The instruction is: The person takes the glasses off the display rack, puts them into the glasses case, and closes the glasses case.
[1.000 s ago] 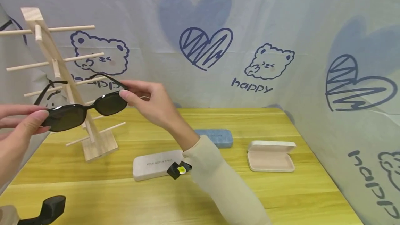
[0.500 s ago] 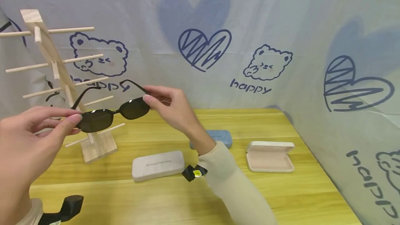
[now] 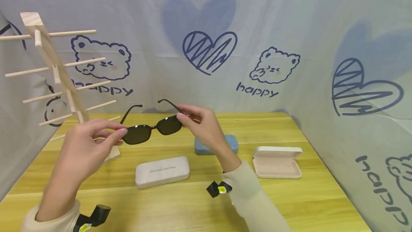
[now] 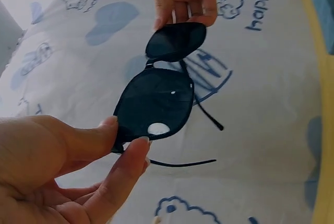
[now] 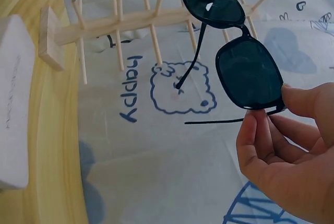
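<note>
Black sunglasses (image 3: 137,134) with dark lenses hang in the air above the table, temples unfolded and pointing away toward the backdrop. My left hand (image 3: 88,144) pinches their left outer corner between thumb and fingers. At the opposite corner, my right hand (image 3: 206,126) pinches the frame near the hinge. The left wrist view shows both lenses of the sunglasses (image 4: 156,101) and the thumb and fingertip at the rim. In the right wrist view the right hand (image 5: 292,140) grips the lower rim end, with the other hand at the far end.
A wooden peg rack (image 3: 54,60) stands at the left, its pegs bare. On the table (image 3: 161,207) lie a closed white glasses case (image 3: 162,172), a closed blue case (image 3: 231,144) partly behind the right hand, and an open white case (image 3: 277,163) at right. A patterned cloth hangs behind.
Both hands have carried the sunglasses rightward and somewhat down, away from the rack toward the space above the closed white case. Their pinch on the frame stays the same.
</note>
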### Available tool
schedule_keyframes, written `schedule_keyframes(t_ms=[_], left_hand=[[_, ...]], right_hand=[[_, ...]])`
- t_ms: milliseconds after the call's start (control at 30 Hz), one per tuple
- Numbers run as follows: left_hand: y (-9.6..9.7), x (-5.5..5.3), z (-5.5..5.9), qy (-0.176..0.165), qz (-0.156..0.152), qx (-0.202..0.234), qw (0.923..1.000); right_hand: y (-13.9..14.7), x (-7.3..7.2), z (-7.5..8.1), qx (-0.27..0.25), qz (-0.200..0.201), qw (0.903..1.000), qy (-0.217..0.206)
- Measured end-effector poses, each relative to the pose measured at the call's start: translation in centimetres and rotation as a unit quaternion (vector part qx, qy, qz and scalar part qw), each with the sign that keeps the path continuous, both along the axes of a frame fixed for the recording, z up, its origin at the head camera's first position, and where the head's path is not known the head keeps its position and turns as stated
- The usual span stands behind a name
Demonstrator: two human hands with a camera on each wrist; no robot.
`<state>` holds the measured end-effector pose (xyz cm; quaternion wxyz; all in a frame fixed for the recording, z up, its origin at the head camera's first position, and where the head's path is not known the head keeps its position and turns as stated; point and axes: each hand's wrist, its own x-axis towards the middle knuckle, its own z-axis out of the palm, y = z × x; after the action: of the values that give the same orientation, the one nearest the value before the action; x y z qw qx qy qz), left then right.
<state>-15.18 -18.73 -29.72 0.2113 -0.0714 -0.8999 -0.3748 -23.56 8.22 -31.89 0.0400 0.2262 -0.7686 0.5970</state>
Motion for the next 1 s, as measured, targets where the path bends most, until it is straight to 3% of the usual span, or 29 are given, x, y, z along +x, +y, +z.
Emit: schedule_keyframes(t_ms=[400, 833, 1000], left_hand=[[3.6, -2.3, -3.1, 0.017, -0.047, 0.04, 0.998], [6.5, -3.8, -6.9, -0.031, -0.094, 0.084, 0.9916], [7.2, -4.0, -7.7, -0.073, -0.097, 0.088, 0.9887]], right_hand=[[3.4, -0.1, -1.7, 0.024, -0.034, 0.999, -0.02], [6.7, 1.1, -4.1, 0.054, -0.06, 0.9963, -0.028], [7.6, 1.3, -5.2, 0.053, -0.067, 0.9959, -0.031]])
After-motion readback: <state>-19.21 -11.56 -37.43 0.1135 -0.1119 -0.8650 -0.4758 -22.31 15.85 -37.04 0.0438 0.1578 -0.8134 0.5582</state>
